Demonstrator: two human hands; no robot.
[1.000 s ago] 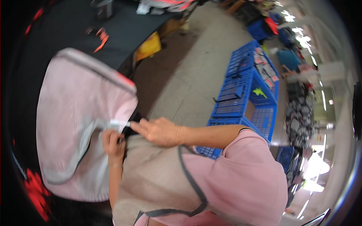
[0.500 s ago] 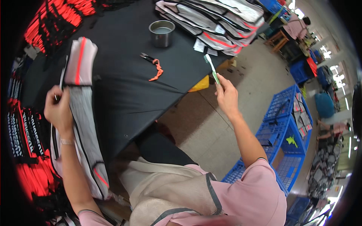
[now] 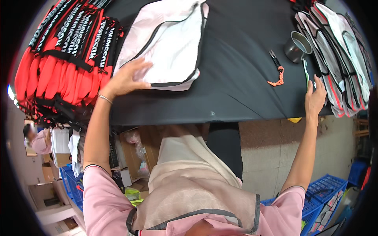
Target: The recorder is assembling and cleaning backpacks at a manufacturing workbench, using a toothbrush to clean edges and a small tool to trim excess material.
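Note:
My left hand (image 3: 132, 76) lies with its fingers spread on the near left edge of a pale grey fabric bag (image 3: 169, 51). The bag is spread on the black-covered table and has dark piping. Over at the right, my right hand (image 3: 315, 96) grips a green-and-white toothbrush (image 3: 306, 73). The brush's far end meets the rim of a metal cup (image 3: 293, 51), and its bristles cannot be made out. Left of the cup rest thread snips (image 3: 275, 59) with a knotted orange cord (image 3: 280, 75).
Red-and-black straps or bags (image 3: 59, 74) are piled on the left of the table. Folded grey bags (image 3: 338, 63) with red stripes are stacked at the right. Blue plastic crates (image 3: 327, 188) stand on the floor at lower right. Another person (image 3: 39, 141) is at far left.
My view has swung left. My left hand has opened from its pinch, and the bag now lies flat and wide. The toothbrush has come from mid-air to the cup in my right hand.

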